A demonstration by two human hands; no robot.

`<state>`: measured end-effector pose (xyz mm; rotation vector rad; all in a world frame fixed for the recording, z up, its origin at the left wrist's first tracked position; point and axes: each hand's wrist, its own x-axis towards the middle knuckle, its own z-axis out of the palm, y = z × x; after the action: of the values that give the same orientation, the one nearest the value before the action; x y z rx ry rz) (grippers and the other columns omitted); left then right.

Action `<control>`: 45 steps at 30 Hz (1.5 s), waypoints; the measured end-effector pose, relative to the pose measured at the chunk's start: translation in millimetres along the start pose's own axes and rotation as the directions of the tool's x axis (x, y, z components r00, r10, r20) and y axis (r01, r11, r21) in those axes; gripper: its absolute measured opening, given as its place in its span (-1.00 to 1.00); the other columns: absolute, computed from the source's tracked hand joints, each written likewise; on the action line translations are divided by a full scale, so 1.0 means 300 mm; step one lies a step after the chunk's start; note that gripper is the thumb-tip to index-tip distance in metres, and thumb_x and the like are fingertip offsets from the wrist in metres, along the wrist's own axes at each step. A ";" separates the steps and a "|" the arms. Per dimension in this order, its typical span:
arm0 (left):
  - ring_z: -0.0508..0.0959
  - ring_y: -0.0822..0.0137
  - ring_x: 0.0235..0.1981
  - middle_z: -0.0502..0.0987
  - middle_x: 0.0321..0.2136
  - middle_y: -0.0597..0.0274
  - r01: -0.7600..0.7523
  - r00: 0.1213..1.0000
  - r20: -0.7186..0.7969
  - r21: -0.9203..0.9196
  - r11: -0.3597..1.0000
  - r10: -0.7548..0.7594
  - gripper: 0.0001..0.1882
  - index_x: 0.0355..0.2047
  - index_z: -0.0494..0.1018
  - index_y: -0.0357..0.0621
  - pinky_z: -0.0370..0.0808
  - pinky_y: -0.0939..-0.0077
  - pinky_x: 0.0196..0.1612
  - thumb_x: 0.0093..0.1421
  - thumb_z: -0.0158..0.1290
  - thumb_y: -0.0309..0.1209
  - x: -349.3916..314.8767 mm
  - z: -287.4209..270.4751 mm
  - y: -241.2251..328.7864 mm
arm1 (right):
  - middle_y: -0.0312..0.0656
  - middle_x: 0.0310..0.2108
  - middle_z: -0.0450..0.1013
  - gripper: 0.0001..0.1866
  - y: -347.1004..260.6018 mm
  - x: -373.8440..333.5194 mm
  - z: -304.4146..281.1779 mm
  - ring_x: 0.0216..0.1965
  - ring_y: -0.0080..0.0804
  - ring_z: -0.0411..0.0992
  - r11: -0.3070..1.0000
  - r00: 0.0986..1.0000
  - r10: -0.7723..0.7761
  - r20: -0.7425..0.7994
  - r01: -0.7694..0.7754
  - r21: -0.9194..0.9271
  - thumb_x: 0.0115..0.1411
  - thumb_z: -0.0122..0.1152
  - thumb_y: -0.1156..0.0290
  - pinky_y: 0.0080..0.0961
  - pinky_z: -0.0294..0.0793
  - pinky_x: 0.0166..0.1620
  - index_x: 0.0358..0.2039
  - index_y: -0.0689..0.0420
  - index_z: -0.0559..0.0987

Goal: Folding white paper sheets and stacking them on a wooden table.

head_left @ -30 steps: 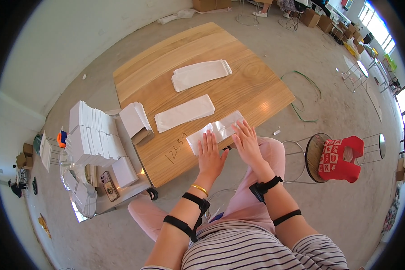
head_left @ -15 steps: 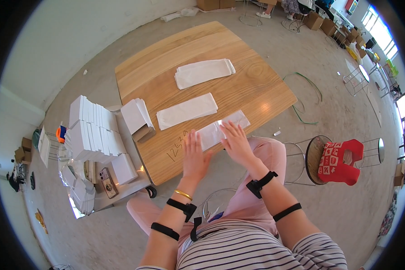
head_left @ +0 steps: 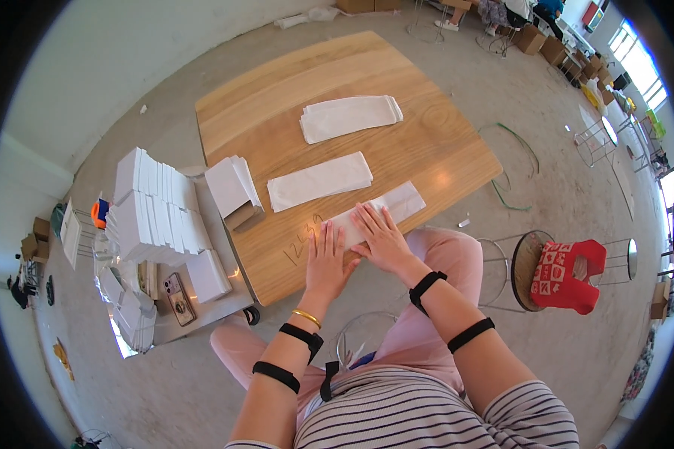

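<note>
A long, thin white sheet or sleeve (head_left: 404, 200) lies flat near the front edge of the wooden table (head_left: 434, 142). My left hand (head_left: 326, 266) lies flat on its left end, fingers stretched out. Just beside it, my right hand (head_left: 382, 241) presses down on the middle of the same strip with its fingers extended. The two thumbs are close together. Beyond them sits a flat pile of similar white strips (head_left: 320, 182), and a second, thicker pile (head_left: 350, 120) rests farther back.
An opened white carton with a brown inside (head_left: 236, 193) stands on the table's left side. Left of that, a metal cart (head_left: 236, 288) carries stacked white boxes (head_left: 157, 213) and a phone (head_left: 180, 299). On the right, a stool holds a red bag (head_left: 569, 277). People sit far off.
My right hand has slid left along the strip toward my left hand, uncovering more of the strip's right end. The left hand stays at the left end. The view has shifted slightly.
</note>
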<state>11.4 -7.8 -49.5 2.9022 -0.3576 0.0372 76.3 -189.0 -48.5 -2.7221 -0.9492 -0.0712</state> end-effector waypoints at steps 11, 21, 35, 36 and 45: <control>-0.16 -0.15 0.45 -0.15 0.44 -0.15 0.142 0.972 -0.160 -0.186 0.972 -0.173 -0.32 0.41 0.07 0.04 -0.25 -0.24 0.39 0.40 -0.25 0.08 0.171 -0.062 -0.101 | -0.09 0.45 -0.03 -0.27 -0.009 -0.025 -0.114 0.48 -0.15 -0.15 0.956 0.978 0.186 -0.100 -0.156 0.247 0.34 -0.03 -0.05 0.00 -0.24 0.44 0.41 0.03 0.11; -0.10 0.11 0.47 -0.03 0.43 -0.06 0.299 0.952 0.053 0.062 0.952 -0.303 -0.23 0.39 0.02 -0.26 -0.38 -0.14 0.42 0.40 -0.32 0.08 0.317 -0.045 -0.099 | -0.11 0.41 0.06 -0.32 -0.046 -0.058 -0.108 0.46 -0.12 -0.09 0.879 0.955 0.293 -0.043 -0.252 0.404 0.37 -0.05 -0.01 0.03 -0.22 0.43 0.39 0.05 0.15; 0.23 -0.02 0.34 0.24 0.30 -0.13 0.089 0.936 -0.226 -0.593 0.800 -0.271 -0.39 0.29 0.23 -0.32 0.11 0.14 0.37 0.43 -0.17 -0.08 0.003 -0.302 -0.144 | 0.05 0.02 0.46 -0.59 -0.158 0.175 -0.026 0.07 -0.10 0.41 0.277 0.849 0.526 0.055 -0.232 0.932 0.34 0.11 0.19 -0.23 0.35 0.12 0.00 0.28 0.51; 0.23 -0.02 0.34 0.24 0.30 -0.13 0.097 0.932 -0.233 -0.577 0.811 -0.277 -0.39 0.29 0.23 -0.32 0.11 0.14 0.37 0.43 -0.17 -0.08 -0.052 -0.322 -0.149 | 0.02 0.00 0.48 -0.56 -0.207 0.220 -0.015 0.06 -0.15 0.42 0.167 0.865 0.489 0.115 -0.221 0.961 0.37 0.04 0.14 -0.26 0.35 0.11 0.01 0.28 0.50; 0.29 0.08 0.30 0.32 0.25 -0.09 0.044 0.824 -0.372 -0.711 0.702 -0.428 -0.44 0.26 0.28 -0.35 0.15 0.29 0.33 0.44 -0.16 -0.14 -0.333 -0.513 -0.174 | -0.08 -0.03 0.46 -0.36 -0.464 0.322 0.018 -0.09 -0.36 0.40 -0.364 0.693 0.118 0.712 -0.637 0.680 0.39 -0.07 -0.12 -0.40 0.40 -0.05 0.06 0.29 0.45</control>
<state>-72.6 98.7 84.5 2.0555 0.1181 0.5207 66.0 -24.0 -10.0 -1.1602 0.2504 0.9692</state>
